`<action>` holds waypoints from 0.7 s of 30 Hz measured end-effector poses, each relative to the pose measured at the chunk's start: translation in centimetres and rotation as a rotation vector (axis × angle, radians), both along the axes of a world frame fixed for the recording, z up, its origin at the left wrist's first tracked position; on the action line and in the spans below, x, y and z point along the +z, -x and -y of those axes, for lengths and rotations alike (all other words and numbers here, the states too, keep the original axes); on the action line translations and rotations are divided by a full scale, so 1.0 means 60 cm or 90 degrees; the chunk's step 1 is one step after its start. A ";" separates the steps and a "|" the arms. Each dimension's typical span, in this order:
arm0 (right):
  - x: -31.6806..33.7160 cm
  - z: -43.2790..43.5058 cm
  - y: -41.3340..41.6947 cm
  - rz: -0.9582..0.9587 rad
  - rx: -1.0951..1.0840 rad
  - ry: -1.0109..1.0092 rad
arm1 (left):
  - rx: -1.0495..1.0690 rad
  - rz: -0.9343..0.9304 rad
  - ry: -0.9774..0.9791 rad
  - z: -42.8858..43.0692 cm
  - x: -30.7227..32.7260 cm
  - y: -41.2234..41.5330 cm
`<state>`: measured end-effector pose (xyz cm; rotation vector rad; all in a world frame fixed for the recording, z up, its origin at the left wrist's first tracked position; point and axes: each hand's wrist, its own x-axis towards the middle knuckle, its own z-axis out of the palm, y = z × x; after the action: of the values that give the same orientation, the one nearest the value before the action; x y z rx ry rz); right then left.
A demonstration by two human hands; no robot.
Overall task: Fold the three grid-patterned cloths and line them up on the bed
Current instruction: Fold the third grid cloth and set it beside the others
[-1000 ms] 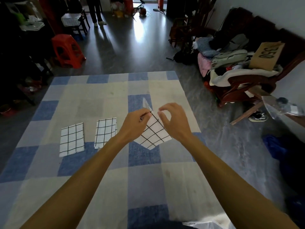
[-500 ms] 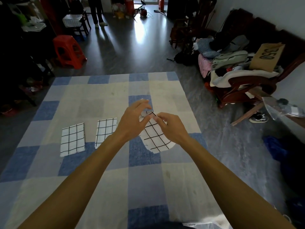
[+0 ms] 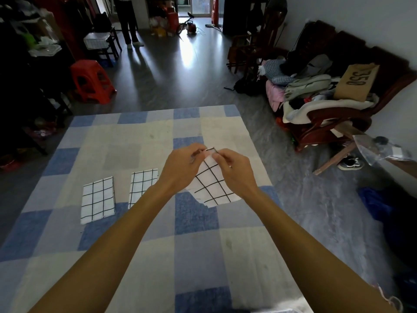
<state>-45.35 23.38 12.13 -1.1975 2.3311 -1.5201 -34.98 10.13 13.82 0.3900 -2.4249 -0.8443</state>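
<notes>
Two white cloths with black grid lines lie folded flat on the bed (image 3: pixel 135 136): one at the left (image 3: pixel 97 199), one beside it to the right (image 3: pixel 142 182), its lower right part hidden by my left forearm. The third grid cloth (image 3: pixel 213 185) hangs partly lifted over the bed's right side, its lower edge curled. My left hand (image 3: pixel 180 168) and my right hand (image 3: pixel 234 170) both pinch its top corner, fingertips close together.
The bed's blue, grey and cream checked cover ends in the right edge near my right arm. A wooden chair (image 3: pixel 327 114) heaped with clothes stands to the right, a red stool (image 3: pixel 92 83) at the back left. A person's legs (image 3: pixel 129 26) stand far back.
My hands have come together at the third cloth's top corner, and the right hand has taken hold of it. The cloth has swung and hangs more to the right. The two folded cloths are unmoved.
</notes>
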 end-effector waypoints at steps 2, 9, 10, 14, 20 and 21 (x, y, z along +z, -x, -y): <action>0.007 -0.003 0.003 0.055 -0.053 0.059 | 0.035 0.015 -0.003 0.004 0.000 -0.004; 0.014 -0.016 0.011 0.240 -0.123 0.154 | 0.099 -0.015 -0.306 -0.005 -0.010 -0.013; 0.013 -0.014 0.009 0.267 -0.128 0.162 | 0.086 -0.017 -0.337 -0.012 -0.012 -0.012; 0.013 -0.007 0.002 0.344 -0.136 0.158 | 0.074 -0.039 -0.361 -0.031 -0.019 -0.005; 0.021 -0.014 0.008 0.331 -0.085 0.175 | 0.080 -0.076 -0.347 -0.035 -0.015 -0.003; 0.022 -0.014 0.009 0.279 -0.084 0.156 | 0.075 -0.077 -0.339 -0.034 -0.018 -0.003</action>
<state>-45.91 24.23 13.47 -0.6635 2.0092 -1.9253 -34.81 12.19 12.77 0.6479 -2.0194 -1.4136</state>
